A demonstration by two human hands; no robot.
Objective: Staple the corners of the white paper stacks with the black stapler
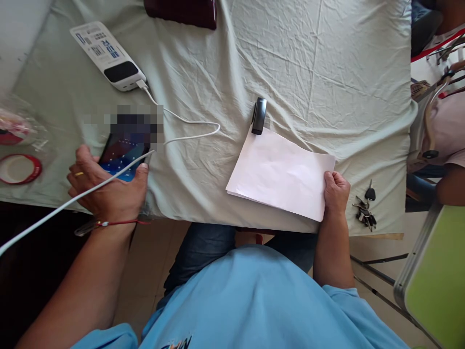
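left hand [109,191]: fingers wrapped round a phone [122,156], white cable [189,130] running over the knuckles
right hand [336,191]: fingers closed on the near-right corner of the paper [281,173]
paper: flat on the bench [327,72], long axis slanting from the fingers up-left toward the black clip [259,115] at its far corner
step: looks like steadying the sheets while checking the phone
next: guessing a firmer pinch if the paper's to be lifted
keys [365,209]: just right of the right fingers
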